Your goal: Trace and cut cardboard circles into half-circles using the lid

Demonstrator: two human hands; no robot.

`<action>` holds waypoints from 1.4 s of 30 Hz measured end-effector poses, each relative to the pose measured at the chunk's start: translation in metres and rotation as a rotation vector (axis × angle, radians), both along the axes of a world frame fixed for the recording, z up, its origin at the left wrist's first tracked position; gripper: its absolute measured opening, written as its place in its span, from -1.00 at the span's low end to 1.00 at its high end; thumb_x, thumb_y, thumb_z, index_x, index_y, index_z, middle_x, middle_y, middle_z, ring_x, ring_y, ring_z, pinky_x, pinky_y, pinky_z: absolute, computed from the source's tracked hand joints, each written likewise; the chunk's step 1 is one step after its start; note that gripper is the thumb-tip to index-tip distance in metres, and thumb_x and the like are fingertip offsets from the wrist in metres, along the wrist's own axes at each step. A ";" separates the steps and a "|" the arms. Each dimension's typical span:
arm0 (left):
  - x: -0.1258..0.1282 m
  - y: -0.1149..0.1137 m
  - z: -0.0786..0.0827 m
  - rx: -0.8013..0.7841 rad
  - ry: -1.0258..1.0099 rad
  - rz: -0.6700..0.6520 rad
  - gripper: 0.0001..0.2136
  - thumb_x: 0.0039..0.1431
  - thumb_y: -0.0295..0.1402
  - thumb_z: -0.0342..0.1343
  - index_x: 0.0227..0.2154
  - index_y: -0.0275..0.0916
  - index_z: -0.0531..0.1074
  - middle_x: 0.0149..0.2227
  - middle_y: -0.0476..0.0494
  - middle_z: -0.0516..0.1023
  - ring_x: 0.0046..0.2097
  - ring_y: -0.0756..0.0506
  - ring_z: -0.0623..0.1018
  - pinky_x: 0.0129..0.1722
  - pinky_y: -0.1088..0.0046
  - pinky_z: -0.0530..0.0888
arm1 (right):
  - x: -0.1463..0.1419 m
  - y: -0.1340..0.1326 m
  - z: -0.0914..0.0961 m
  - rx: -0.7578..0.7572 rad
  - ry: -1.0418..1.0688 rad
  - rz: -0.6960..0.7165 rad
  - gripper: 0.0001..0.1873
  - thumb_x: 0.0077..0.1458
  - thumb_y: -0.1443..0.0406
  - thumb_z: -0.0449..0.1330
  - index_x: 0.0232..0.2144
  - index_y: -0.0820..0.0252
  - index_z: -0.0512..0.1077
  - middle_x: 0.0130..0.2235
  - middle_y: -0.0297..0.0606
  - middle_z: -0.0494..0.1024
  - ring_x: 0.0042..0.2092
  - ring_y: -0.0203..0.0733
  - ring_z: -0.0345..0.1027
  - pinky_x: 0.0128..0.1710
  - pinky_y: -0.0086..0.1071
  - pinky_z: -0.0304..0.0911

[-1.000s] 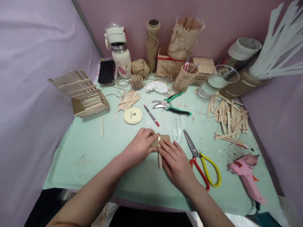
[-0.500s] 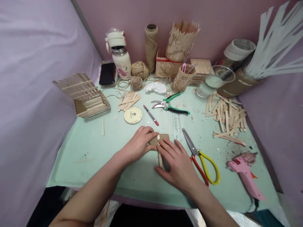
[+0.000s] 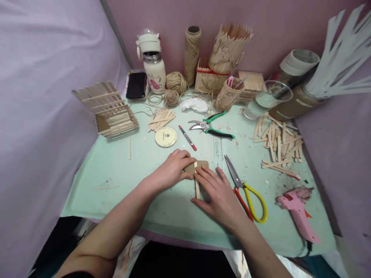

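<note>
In the head view a small piece of brown cardboard (image 3: 203, 165) lies on the table in front of me, partly covered by my hands. Across it runs a pale craft stick (image 3: 197, 189), which sticks out toward me. My left hand (image 3: 176, 168) grips the cardboard's left side, thumb and fingers close to the stick. Resting on the stick and cardboard is my right hand (image 3: 214, 189), its fingers stretched out flat and its thumb apart near the stick's lower end. The scissors (image 3: 239, 183), with red and yellow handles, lie just right of that hand.
A pink glue gun (image 3: 298, 212) and a pile of craft sticks (image 3: 278, 141) lie at the right. Pruning shears (image 3: 207, 125), a red marker (image 3: 188, 138), a ruler (image 3: 218, 150) and a round lid (image 3: 165, 136) lie beyond my hands. At left stands a stick-built basket (image 3: 116, 119).
The camera has shifted slightly, so the table items appear moved a little. Both hands keep nearly the same hold and place on the cardboard and stick.
</note>
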State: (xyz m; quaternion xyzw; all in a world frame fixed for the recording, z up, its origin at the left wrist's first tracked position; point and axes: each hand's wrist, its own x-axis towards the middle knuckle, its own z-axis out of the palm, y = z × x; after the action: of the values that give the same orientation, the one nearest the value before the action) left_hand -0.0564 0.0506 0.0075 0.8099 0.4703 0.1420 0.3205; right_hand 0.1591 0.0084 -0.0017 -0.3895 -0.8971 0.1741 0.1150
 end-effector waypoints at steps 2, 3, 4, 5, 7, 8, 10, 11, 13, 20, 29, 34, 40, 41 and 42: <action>0.001 0.000 0.001 0.002 0.019 0.002 -0.61 0.22 -0.14 0.13 0.05 -0.19 0.40 -0.08 -0.20 0.40 -0.03 -0.20 0.33 0.01 0.22 0.33 | 0.000 -0.001 -0.002 0.004 -0.008 0.003 -0.38 0.14 0.13 0.24 0.20 0.22 0.27 0.27 -0.09 0.31 0.30 0.10 0.13 0.29 0.19 -0.04; 0.001 0.000 0.001 0.003 0.029 0.004 -0.61 0.22 -0.14 0.13 0.05 -0.20 0.40 -0.08 -0.20 0.41 -0.03 -0.20 0.33 0.01 0.22 0.33 | 0.001 -0.002 -0.002 0.004 -0.012 0.003 -0.38 0.14 0.13 0.25 0.20 0.22 0.27 0.27 -0.09 0.31 0.31 0.10 0.12 0.30 0.19 -0.05; 0.001 0.000 0.001 0.002 0.038 0.005 -0.60 0.22 -0.13 0.12 0.05 -0.21 0.40 -0.08 -0.20 0.41 -0.03 -0.20 0.33 0.01 0.21 0.33 | 0.001 -0.002 -0.003 0.003 -0.015 0.005 -0.37 0.14 0.13 0.25 0.19 0.22 0.27 0.27 -0.09 0.31 0.31 0.10 0.11 0.30 0.19 -0.06; 0.001 0.000 0.001 0.001 0.044 0.004 -0.60 0.22 -0.13 0.12 0.06 -0.21 0.40 -0.08 -0.21 0.41 -0.03 -0.20 0.33 0.01 0.21 0.33 | 0.001 -0.002 -0.004 0.002 -0.018 0.007 -0.37 0.13 0.12 0.25 0.19 0.22 0.27 0.27 -0.09 0.31 0.31 0.10 0.11 0.30 0.19 -0.07; 0.001 0.000 0.001 0.004 0.052 0.000 -0.58 0.23 -0.12 0.11 0.07 -0.22 0.40 -0.08 -0.21 0.41 -0.03 -0.21 0.33 0.01 0.20 0.33 | 0.001 -0.003 -0.004 -0.002 -0.020 0.009 -0.36 0.13 0.12 0.26 0.20 0.21 0.27 0.28 -0.09 0.31 0.32 0.09 0.09 0.31 0.19 -0.09; 0.001 0.000 0.000 0.008 0.054 -0.004 -0.57 0.23 -0.11 0.11 0.07 -0.22 0.40 -0.09 -0.21 0.41 -0.03 -0.21 0.33 0.01 0.20 0.33 | 0.002 -0.003 -0.004 -0.003 -0.017 0.009 -0.35 0.13 0.11 0.26 0.20 0.21 0.27 0.28 -0.08 0.31 0.32 0.08 0.09 0.31 0.19 -0.09; 0.001 -0.001 -0.001 0.021 0.054 -0.007 -0.57 0.22 -0.11 0.11 0.08 -0.21 0.40 -0.09 -0.21 0.42 -0.03 -0.21 0.33 0.02 0.19 0.33 | 0.002 -0.003 -0.004 -0.003 -0.008 0.009 -0.35 0.13 0.10 0.26 0.21 0.19 0.26 0.28 -0.08 0.31 0.33 0.08 0.08 0.31 0.19 -0.09; 0.001 -0.001 -0.002 0.027 0.053 -0.007 -0.57 0.22 -0.11 0.12 0.07 -0.20 0.40 -0.09 -0.21 0.42 -0.03 -0.21 0.33 0.02 0.19 0.33 | 0.002 -0.003 -0.004 -0.003 -0.004 0.008 -0.35 0.13 0.10 0.25 0.21 0.18 0.25 0.27 -0.08 0.31 0.33 0.07 0.08 0.31 0.19 -0.09; 0.001 -0.001 -0.003 0.033 0.050 -0.004 -0.58 0.21 -0.11 0.13 0.07 -0.20 0.40 -0.08 -0.20 0.42 -0.03 -0.21 0.33 0.02 0.20 0.33 | 0.002 -0.003 -0.003 -0.004 0.000 0.008 -0.35 0.14 0.12 0.25 0.22 0.18 0.25 0.27 -0.08 0.32 0.33 0.06 0.07 0.31 0.19 -0.10; 0.001 -0.002 -0.002 0.029 0.057 0.001 -0.57 0.21 -0.14 0.15 0.08 -0.21 0.39 -0.06 -0.21 0.42 -0.02 -0.21 0.33 0.03 0.21 0.33 | 0.001 -0.002 -0.002 0.000 0.006 0.004 -0.37 0.15 0.13 0.24 0.22 0.14 0.26 0.27 -0.07 0.33 0.32 0.08 0.09 0.29 0.21 -0.08; 0.002 -0.008 -0.003 0.113 0.119 -0.031 -0.58 0.26 -0.20 0.09 0.13 -0.22 0.33 -0.04 -0.23 0.42 0.01 -0.21 0.32 0.02 0.18 0.35 | -0.001 -0.002 0.003 -0.004 -0.018 -0.012 -0.40 0.15 0.10 0.24 0.17 0.23 0.31 0.26 -0.09 0.34 0.31 0.07 0.12 0.31 0.18 -0.10; 0.003 -0.009 -0.004 0.128 0.130 -0.047 -0.62 0.28 -0.22 0.07 0.10 -0.25 0.35 -0.05 -0.23 0.42 0.00 -0.22 0.32 0.01 0.18 0.36 | -0.001 -0.002 0.003 0.003 -0.006 -0.013 -0.40 0.15 0.11 0.24 0.19 0.19 0.30 0.26 -0.10 0.33 0.30 0.07 0.13 0.30 0.20 -0.07; 0.003 -0.009 -0.005 0.046 0.045 0.063 -0.57 0.20 -0.28 0.19 0.11 -0.21 0.34 -0.05 -0.19 0.42 0.01 -0.20 0.34 0.05 0.17 0.36 | -0.003 -0.005 0.001 0.006 -0.004 -0.037 -0.42 0.16 0.10 0.22 0.18 0.18 0.31 0.26 -0.14 0.34 0.30 0.07 0.13 0.30 0.20 -0.08; 0.003 -0.010 -0.005 0.041 0.040 0.072 -0.57 0.19 -0.28 0.19 0.12 -0.20 0.34 -0.05 -0.18 0.43 0.01 -0.20 0.35 0.04 0.17 0.37 | -0.003 -0.005 0.001 0.009 0.000 -0.039 -0.42 0.16 0.10 0.22 0.18 0.17 0.31 0.26 -0.14 0.34 0.30 0.07 0.13 0.30 0.20 -0.07; 0.003 -0.010 -0.006 0.041 0.039 0.073 -0.56 0.19 -0.28 0.19 0.12 -0.18 0.34 -0.06 -0.18 0.43 0.01 -0.20 0.35 0.04 0.16 0.37 | -0.004 -0.005 0.000 0.011 0.004 -0.039 -0.42 0.16 0.11 0.22 0.18 0.16 0.31 0.25 -0.13 0.35 0.30 0.07 0.14 0.29 0.21 -0.06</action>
State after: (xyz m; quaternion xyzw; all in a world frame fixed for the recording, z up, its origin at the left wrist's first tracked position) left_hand -0.0533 0.0408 0.0017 0.8011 0.5028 0.1477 0.2891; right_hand 0.1555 0.0035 -0.0012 -0.4061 -0.8900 0.1674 0.1222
